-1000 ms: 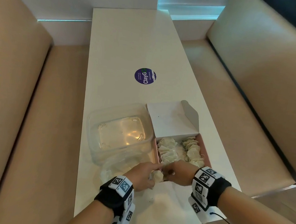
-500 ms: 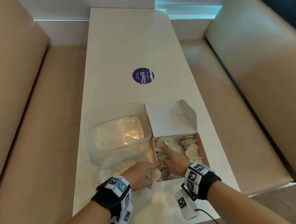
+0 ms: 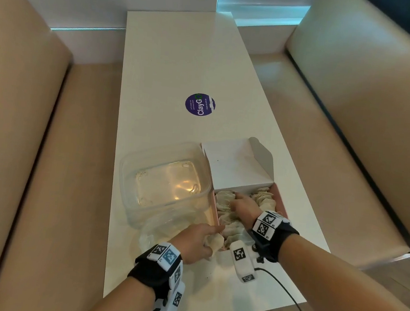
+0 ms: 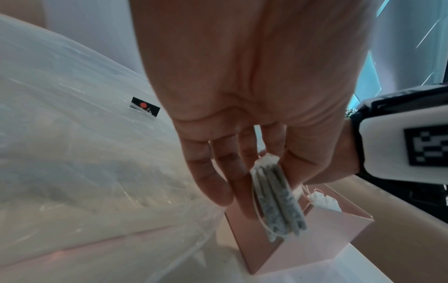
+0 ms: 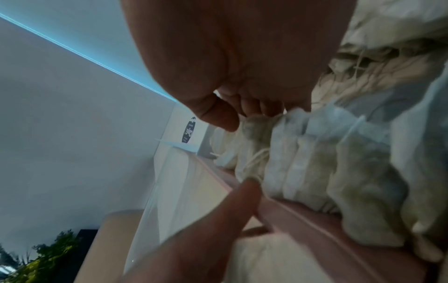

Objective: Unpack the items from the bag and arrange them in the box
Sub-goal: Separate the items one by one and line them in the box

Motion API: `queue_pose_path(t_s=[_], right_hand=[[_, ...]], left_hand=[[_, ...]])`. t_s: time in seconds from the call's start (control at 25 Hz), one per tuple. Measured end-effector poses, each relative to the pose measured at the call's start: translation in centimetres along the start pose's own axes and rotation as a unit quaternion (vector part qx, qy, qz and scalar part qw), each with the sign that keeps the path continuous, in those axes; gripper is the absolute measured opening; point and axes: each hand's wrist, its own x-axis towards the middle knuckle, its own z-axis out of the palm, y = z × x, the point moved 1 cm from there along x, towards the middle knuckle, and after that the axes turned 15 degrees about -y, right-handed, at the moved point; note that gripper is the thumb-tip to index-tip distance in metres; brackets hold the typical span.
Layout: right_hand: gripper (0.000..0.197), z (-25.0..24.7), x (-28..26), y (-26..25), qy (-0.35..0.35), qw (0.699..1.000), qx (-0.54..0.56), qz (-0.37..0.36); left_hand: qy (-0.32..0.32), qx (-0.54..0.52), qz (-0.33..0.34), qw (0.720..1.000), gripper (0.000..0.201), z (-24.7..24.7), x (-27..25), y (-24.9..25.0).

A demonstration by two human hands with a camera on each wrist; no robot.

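1. The tea bags (image 3: 224, 202) are soft, crumpled paper sachets with thin white strings, packed upright in two rows inside the box (image 3: 281, 200), which has thin pink card walls and a white lid flap folded back.
2. The right hand (image 3: 243, 204) lies inside the box on the left row; in the right wrist view its fingers (image 5: 254, 107) are bent down onto the sachet tops with the thumb apart, and whether they grip one cannot be told.
3. The left hand (image 3: 195, 242) is at the box's near left corner, pinching a small bundle of tea bags (image 4: 276, 201) between thumb and curled fingers. The left wrist view shows the bundle as flat layers hanging edge-on over the corner; the head view shows only a pale lump.
4. The bag (image 3: 156, 233) is thin, crinkled clear plastic lying on the worktop (image 3: 169, 76), just left of the left hand.
5. A clear, rounded plastic tub (image 3: 164, 181) stands against the box's left side.
6. A round purple sticker (image 3: 200, 104) lies flat farther along the smooth white worktop.
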Motion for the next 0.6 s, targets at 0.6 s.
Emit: queue_pose_path(t_s=[0.6], right_hand=[[0.01, -5.5, -10.1, -1.7, -0.106, 0.94, -0.31, -0.099]], left_hand=[[0.096, -0.059, 0.113, 0.987, 0.069, -0.4, -0.5, 5.9]])
